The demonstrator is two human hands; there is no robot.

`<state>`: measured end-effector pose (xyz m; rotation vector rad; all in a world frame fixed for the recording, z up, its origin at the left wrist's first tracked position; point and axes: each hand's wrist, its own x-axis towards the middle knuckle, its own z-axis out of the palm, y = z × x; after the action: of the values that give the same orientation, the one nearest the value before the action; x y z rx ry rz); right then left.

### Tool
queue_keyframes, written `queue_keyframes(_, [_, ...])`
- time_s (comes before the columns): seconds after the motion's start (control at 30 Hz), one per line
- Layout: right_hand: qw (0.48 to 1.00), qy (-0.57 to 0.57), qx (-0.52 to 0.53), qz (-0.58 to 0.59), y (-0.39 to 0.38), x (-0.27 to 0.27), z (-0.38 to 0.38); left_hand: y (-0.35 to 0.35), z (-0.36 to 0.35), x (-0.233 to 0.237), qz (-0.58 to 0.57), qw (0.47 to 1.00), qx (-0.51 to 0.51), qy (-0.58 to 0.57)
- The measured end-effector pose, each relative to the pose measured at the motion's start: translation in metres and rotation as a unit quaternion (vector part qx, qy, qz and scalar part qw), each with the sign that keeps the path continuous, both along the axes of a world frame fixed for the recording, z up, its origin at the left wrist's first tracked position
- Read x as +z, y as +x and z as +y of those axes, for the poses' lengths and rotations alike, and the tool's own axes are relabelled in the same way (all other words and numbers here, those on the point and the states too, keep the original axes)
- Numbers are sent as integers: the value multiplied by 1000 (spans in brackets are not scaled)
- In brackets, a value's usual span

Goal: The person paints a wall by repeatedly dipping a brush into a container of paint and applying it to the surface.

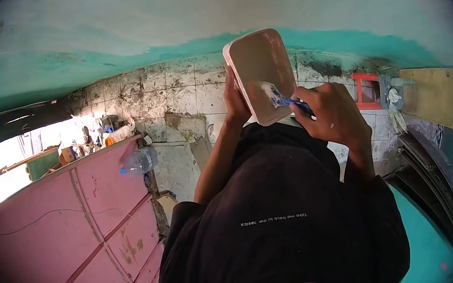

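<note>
A pale rectangular tub is tilted in front of my chest, its open side facing me. My left hand grips the tub's left side, fingers behind the wall. In my right hand is a blue-handled brush, its handle pinched between thumb and fingers. The brush's head reaches into the lower part of the tub, against whitish material there. What the brush head looks like is partly hidden by this material.
A wall painted whitish and turquoise rises ahead above dirty tiles. At left are pink panels and a plastic bottle. A red-framed object, a tan board and dark curved pieces are at right.
</note>
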<state>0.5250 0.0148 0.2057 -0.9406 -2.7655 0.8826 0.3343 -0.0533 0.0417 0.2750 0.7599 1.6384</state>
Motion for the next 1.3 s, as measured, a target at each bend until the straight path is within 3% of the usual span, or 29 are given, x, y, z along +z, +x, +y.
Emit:
queue_keyframes(0.07, [999,24,23,15,-5,-9,4,6,0,5,-37,999,1,-5])
queue_keyframes(0.13, [999,33,28,4,-9,-18,7,9,0,20,95,995,-4,-15])
queue_keyframes(0.17, [998,43,37,-7,-8,-20,8,9,-2,21,94,995,-4,-17])
queue_keyframes(0.23, [999,12,26,16,-3,-14,12,6,-7,21,235,967,35,86])
queue_keyframes(0.27, [999,-18,13,39,0,-12,15,4,-9,15,235,968,38,82])
queue_keyframes(0.33, [996,-62,6,69,8,-13,19,-3,-8,0,16,996,20,90])
queue_keyframes(0.37, [990,-101,-4,99,11,-13,23,-4,-7,1,-38,998,43,41])
queue_keyframes(0.5, [967,-224,-6,123,14,-39,31,-12,-10,1,-142,987,23,74])
queue_keyframes(0.63, [922,-358,-22,146,3,-82,23,-29,-18,-12,-146,987,63,28])
queue_keyframes(0.67, [907,-345,-30,238,-3,-111,14,-33,-24,-5,-33,996,80,-23])
queue_keyframes(0.7, [896,-383,-41,220,-9,-110,14,-39,-27,-1,79,990,93,-72])
queue_keyframes(0.73, [884,-417,-57,202,-16,-108,13,-51,-29,-5,76,991,90,-67])
queue_keyframes(0.77, [862,-463,-105,177,-20,-117,9,-65,-34,-14,-8,994,89,-64])
queue_keyframes(0.8, [864,-458,-114,176,-27,-121,5,-77,-38,-18,-92,990,85,-64])
queue_keyframes(0.87, [869,-413,-177,207,-48,-130,6,-105,-46,-30,-127,988,79,-47])
queue_keyframes(0.93, [894,-349,-192,207,-60,-158,5,-136,-57,-51,-114,979,138,-100])
queue_keyframes(1.03, [875,-332,-285,208,-82,-189,3,-171,-78,-72,-50,979,174,-90])
queue_keyframes(1.2, [864,-289,-345,224,-117,-306,34,-199,-110,-99,-130,966,206,-88])
queue_keyframes(1.27, [911,-137,-343,182,-135,-354,63,-208,-125,-122,-60,961,245,-117])
queue_keyframes(1.3, [896,-126,-367,215,-151,-361,74,-209,-136,-124,-57,962,240,-120])
